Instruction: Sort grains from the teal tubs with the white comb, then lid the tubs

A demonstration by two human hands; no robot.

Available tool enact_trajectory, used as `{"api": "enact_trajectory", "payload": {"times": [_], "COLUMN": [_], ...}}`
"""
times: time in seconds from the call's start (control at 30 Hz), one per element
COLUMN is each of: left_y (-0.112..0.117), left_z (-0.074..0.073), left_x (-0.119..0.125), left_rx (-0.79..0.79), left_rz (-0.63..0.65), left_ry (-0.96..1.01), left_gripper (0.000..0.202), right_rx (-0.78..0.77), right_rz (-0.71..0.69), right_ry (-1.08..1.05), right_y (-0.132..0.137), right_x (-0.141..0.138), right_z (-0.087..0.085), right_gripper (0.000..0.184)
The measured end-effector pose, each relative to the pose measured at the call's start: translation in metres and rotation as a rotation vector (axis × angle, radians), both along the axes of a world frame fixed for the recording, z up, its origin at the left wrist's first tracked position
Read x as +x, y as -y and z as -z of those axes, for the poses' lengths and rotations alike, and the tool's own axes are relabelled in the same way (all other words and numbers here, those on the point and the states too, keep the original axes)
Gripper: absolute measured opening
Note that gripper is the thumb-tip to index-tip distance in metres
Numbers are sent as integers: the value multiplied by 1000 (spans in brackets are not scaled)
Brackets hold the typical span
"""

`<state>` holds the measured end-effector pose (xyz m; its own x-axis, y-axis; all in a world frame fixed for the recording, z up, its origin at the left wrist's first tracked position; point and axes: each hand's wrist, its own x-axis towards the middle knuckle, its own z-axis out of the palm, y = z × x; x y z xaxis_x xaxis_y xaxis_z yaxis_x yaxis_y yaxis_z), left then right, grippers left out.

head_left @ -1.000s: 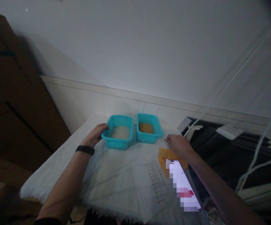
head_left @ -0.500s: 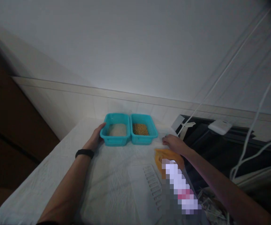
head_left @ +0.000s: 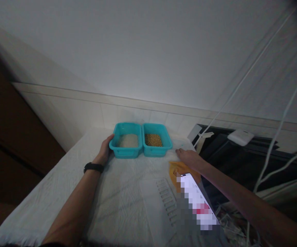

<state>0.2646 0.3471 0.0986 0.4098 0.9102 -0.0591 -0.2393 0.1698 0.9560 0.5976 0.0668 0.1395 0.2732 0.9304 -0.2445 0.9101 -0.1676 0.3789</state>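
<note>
Two teal plastic basins stand side by side against the wall: the left basin (head_left: 126, 153) holds pale fine grains (head_left: 128, 141) like rice, the right basin (head_left: 156, 152) yellowish soybeans (head_left: 153, 140). My left hand (head_left: 105, 149), a black band on its wrist, grips the left basin's outer side, fingertips at its rim. Just right of the soybean basin, and apart from it, my right hand (head_left: 187, 156) is low over the table with curled fingers pressed together. Whatever may be in them is hidden. Below that hand lies an orange cloth-like item (head_left: 173, 168).
A lit phone (head_left: 198, 199), partly pixelated, overlaps the orange item. Beside it lies a white sheet or tray with a row of slots (head_left: 166, 197). White cloth covers the table (head_left: 117, 199). At right are a dark panel (head_left: 220, 154), a white box (head_left: 241, 137) and hanging cables (head_left: 269, 151).
My right hand has shifted slightly left and down, its fingers still curled. My left hand stays on the left basin. The whole view has moved a little.
</note>
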Motion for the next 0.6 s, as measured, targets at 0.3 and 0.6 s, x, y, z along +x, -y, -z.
{"api": "enact_trajectory", "payload": {"times": [0.3, 0.6], "left_y": [-1, 1], "left_z": [1, 1], "left_x": [3, 0], "left_rx": [11, 31], "left_rz": [-33, -29], "left_ry": [-8, 2], "left_gripper": [62, 56], "right_rx": [15, 195], "right_rz": [61, 178], "right_ry": [63, 129], "right_y": [-1, 3], "right_x": [-10, -11], "right_z": [-12, -38], "right_gripper": [48, 41]}}
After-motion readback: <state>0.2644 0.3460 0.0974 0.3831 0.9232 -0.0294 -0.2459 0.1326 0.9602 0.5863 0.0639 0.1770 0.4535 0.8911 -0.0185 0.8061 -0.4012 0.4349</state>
